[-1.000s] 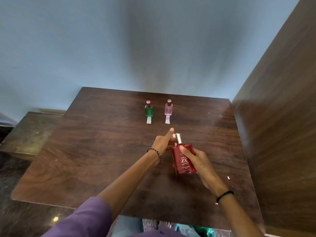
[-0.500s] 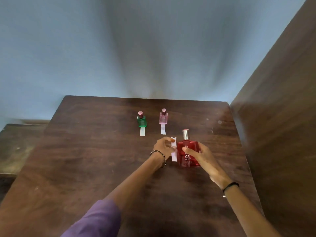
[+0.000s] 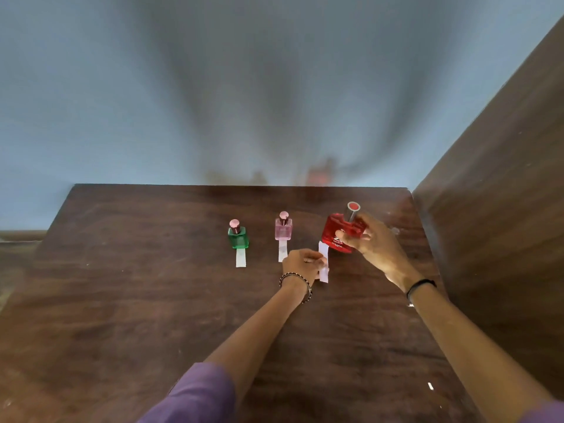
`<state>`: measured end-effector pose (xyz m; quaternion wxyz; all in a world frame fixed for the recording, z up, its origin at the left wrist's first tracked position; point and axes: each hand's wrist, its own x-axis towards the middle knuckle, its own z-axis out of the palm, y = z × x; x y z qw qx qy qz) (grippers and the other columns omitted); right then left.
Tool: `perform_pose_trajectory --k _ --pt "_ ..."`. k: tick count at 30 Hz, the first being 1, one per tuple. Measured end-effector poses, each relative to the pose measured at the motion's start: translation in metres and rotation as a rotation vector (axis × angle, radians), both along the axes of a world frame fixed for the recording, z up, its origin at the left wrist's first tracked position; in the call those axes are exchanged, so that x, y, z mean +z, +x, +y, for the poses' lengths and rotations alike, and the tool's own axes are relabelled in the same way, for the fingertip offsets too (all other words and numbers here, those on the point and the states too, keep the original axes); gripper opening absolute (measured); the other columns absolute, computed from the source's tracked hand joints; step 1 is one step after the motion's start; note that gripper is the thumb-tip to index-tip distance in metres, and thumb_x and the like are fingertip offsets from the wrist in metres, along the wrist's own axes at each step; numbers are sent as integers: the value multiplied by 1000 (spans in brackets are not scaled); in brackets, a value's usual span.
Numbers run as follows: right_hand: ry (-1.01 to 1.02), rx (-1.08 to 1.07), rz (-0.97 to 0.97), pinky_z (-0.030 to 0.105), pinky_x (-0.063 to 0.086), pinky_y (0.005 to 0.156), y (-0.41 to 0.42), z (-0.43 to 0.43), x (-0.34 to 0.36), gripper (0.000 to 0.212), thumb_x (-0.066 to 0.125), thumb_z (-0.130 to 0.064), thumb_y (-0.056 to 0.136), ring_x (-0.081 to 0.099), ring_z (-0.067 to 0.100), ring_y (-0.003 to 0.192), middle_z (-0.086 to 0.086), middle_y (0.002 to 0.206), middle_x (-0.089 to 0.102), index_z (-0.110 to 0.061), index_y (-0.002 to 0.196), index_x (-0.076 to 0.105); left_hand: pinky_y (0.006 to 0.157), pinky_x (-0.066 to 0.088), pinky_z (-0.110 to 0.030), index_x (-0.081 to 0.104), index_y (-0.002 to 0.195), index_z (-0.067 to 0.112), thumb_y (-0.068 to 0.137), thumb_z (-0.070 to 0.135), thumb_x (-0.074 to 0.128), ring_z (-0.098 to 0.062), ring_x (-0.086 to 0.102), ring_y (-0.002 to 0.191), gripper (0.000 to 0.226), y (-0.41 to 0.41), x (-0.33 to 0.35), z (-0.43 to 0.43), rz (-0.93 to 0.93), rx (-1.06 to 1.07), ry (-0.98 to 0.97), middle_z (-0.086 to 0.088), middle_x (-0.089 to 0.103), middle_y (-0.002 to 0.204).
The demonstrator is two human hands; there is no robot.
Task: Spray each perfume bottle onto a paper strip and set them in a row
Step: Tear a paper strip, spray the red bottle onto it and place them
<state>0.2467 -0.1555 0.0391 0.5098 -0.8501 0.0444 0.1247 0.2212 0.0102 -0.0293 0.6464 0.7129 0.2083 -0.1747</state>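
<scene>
On the dark wooden table (image 3: 152,300) a green perfume bottle (image 3: 238,236) stands on the far end of a white paper strip (image 3: 240,258). To its right a pink bottle (image 3: 283,228) stands on another strip (image 3: 282,251). My right hand (image 3: 370,247) grips a larger red bottle (image 3: 338,232) with a silver cap, tilted, at the right end of that row; whether it touches the table I cannot tell. My left hand (image 3: 302,265) pinches a third white strip (image 3: 323,264) just left of and below the red bottle.
A brown wooden panel (image 3: 503,193) rises along the table's right edge. A pale blue wall (image 3: 244,87) stands behind the far edge. A small white scrap (image 3: 430,386) lies near the front right.
Both hands have moved away from me toward the row. The red bottle now sits level with the pink and green bottles, and the strip has travelled with my left hand.
</scene>
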Motion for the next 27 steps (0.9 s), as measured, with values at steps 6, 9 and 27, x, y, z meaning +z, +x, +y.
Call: perform_pose_trajectory --k 6,9,27 --pt "-103 88 4 28 46 95 29 3 -1 55 80 -33 84 65 18 113 0 125 68 -23 134 59 74 63 -40 73 81 10 79 -8 70 -29 72 81 18 21 -1 -11 46 57 -58 -15 72 86" --pt "-150 140 19 33 47 101 35 3 -6 52 79 -32 85 64 17 115 -1 127 68 -27 132 59 74 63 -40 74 81 7 78 -9 70 -27 70 77 17 28 -4 -16 73 88 -77 -15 72 85" --pt "-189 82 46 40 46 107 35 8 -9 63 83 -19 82 63 25 122 5 132 67 -21 138 52 80 60 -52 69 76 17 81 -9 67 -42 72 90 28 30 -5 -11 101 73 -157 -23 72 101"
